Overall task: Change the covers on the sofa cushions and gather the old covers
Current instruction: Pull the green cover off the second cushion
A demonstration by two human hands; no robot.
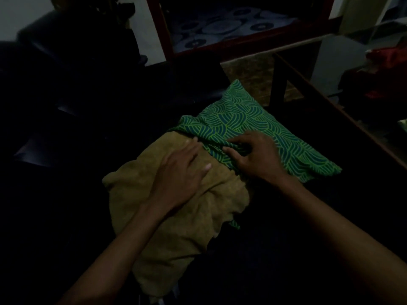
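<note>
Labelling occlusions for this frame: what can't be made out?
- Head view: left half in darkness; furniture there unreadable.
- Green patterned cover: its opening is bunched under the right hand.
- Mustard cushion: near end fades into shadow; left hand covers its middle.
- Red heap: cut by right edge, blurred.

Very dim, left side nearly black; edges bowed, slightly soft.

Both bare forearms reach in from the bottom edge, angled up toward mid-frame. Left hand (182, 172) lies palm down, fingers straight and slightly spread, thumb out to the right, pressing flat. Right hand (253, 156) sits just beside it, apart from it, knuckles up, fingers curled and pinching a fold of cloth at the fingertips (229, 150). Wrists roughly level, right arm more extended. Lighting dim.
</note>
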